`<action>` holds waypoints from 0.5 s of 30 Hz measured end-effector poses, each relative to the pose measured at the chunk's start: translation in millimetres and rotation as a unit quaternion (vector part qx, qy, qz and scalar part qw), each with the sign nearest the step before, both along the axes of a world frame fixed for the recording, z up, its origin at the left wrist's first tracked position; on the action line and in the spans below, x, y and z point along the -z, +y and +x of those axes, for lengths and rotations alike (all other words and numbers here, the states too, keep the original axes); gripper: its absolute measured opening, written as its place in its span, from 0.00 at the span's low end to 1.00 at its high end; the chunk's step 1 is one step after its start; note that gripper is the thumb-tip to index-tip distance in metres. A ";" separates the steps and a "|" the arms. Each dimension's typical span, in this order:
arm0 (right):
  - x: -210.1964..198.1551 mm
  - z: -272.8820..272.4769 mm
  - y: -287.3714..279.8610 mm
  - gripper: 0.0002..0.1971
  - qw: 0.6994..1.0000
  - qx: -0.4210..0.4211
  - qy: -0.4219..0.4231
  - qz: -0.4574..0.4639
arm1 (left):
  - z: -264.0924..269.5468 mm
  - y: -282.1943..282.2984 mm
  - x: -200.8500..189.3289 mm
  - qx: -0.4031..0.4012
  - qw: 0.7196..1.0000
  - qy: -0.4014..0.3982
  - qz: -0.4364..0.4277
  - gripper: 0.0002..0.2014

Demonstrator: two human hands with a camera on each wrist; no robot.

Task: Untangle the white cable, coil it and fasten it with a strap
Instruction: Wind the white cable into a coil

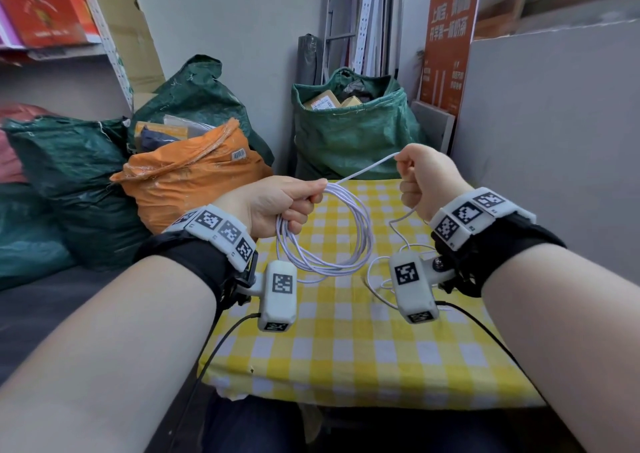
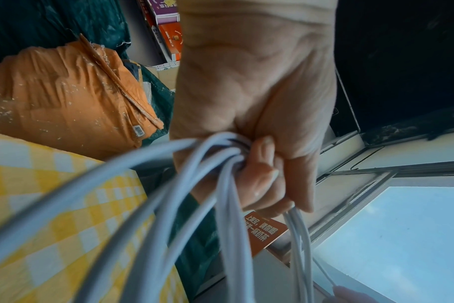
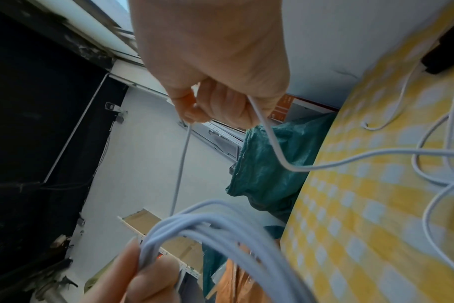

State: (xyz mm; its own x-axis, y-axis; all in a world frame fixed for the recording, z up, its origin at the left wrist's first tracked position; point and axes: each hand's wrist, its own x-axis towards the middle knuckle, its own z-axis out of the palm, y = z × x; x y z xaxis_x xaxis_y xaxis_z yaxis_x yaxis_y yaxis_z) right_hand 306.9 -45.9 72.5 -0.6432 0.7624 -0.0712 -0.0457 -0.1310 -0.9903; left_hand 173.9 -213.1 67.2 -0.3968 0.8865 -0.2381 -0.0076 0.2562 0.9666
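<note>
The left hand [image 1: 273,203] curls its fingers [image 2: 259,164] tight around a bundle of loops of the thin, round, smooth white cable [image 1: 346,231], thumb pressed on top, so the coil hangs below the fist as a rough ring standing nearly upright above the table. From that fist 1 strand runs taut, up and to the right, to the right hand [image 1: 426,179], whose thumb and fingertips [image 3: 192,114] pinch it while the other fingers curl loosely around the slack. Below the right hand the cable drops and trails in loose, uncoiled curves over the yellow-and-white checked tablecloth [image 1: 346,348]; in the right wrist view 1 free end lies on the cloth [image 3: 364,124].

Both wrists carry white plastic bands printed with black square markers over black wraps [image 1: 221,227], each with a boxy white camera unit [image 1: 280,293] and a thin black lead.

Beyond the table stand woven green sacks [image 1: 353,130], the open one holding cardboard parcels, and a crinkled orange sack [image 1: 194,179] bearing a small barcode label. An orange sign [image 1: 450,44] with Chinese writing, too blurred to read, leans against the wall on the right.
</note>
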 end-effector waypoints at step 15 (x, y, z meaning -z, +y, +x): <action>0.8 -4.2 3.7 0.05 0.985 0.008 -0.149 0.088 | -3.8 -0.9 8.3 -0.001 1.000 -0.027 -0.016 0.16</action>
State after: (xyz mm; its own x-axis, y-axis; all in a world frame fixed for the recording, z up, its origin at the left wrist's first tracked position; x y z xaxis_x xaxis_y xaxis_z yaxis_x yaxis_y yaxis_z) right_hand 302.8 -42.2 71.7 -0.6022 0.7893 -0.1201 0.2489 0.0427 -0.9676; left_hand 170.1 -214.0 58.9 -0.3844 0.8773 -0.2873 -0.0604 0.2866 0.9561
